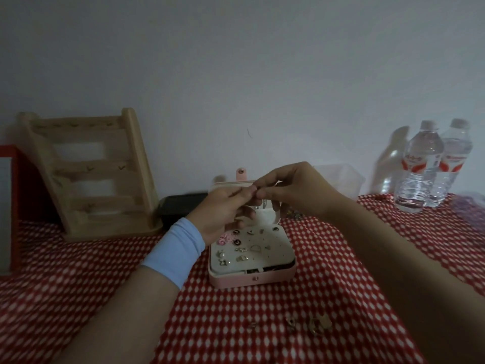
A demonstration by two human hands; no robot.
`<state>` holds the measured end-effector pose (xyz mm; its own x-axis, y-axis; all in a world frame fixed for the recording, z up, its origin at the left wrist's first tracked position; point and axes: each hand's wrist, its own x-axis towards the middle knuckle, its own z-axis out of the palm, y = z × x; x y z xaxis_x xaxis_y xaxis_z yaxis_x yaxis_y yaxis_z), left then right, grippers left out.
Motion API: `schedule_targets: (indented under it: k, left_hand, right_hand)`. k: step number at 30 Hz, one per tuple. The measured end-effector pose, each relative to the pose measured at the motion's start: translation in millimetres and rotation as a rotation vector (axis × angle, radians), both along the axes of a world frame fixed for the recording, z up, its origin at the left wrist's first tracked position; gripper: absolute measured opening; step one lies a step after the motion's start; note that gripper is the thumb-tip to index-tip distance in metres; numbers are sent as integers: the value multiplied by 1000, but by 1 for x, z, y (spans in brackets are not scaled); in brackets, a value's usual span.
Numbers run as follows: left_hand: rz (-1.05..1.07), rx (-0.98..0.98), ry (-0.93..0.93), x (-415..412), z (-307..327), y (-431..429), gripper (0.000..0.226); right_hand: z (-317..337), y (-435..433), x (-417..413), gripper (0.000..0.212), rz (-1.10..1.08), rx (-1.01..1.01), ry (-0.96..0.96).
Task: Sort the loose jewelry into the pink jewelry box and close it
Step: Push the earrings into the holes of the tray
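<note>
Head view: left hand [223,208] and right hand [294,187] fingers [266,179] pinch a tiny piece, hidden between them, over the open pink jewelry box [252,281]. Slip risk: it gets lost on the patterned worktop [341,279].

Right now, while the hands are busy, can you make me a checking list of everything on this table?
Surface: table under a red-and-white dotted cloth.
Job's things: open pink jewelry box, lid up, with small earrings on its white pad; a few loose gold pieces lie on the cloth in front of it.
Clutter: slatted wooden stand, black tray, clear plastic tub, two clear water bottles.
Hands: left hand and right hand meet fingertips above the box; whether they pinch anything is too small to tell.
Cables: nothing seen.
Surroundings: plain white wall; red-framed panel at left.
</note>
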<state>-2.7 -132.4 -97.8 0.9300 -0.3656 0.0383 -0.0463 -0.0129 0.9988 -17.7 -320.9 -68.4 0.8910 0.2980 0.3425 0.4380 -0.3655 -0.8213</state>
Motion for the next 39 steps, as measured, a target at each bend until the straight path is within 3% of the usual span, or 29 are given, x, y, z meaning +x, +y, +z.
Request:
schedule_targets:
  k: [14, 27, 31, 34, 39]
  left_hand:
    - [-88, 149, -58, 21, -16, -2, 22]
    - [39, 207, -173, 13, -16, 0, 18]
    - [51, 349, -318, 11, -19, -6, 10]
    - [73, 553, -475, 9, -25, -7, 9]
    - [-16, 715, -547, 2, -31, -9, 9]
  right_hand:
    - [-21, -14, 9, 22, -4, -8, 33]
    - [-21, -7, 3, 10, -14, -33, 18]
    - [-28, -17, 0, 10, -70, -135, 9]
    - [-34, -29, -4, 13, -87, -321, 32]
    - [-50, -36, -6, 21, -9, -605, 27]
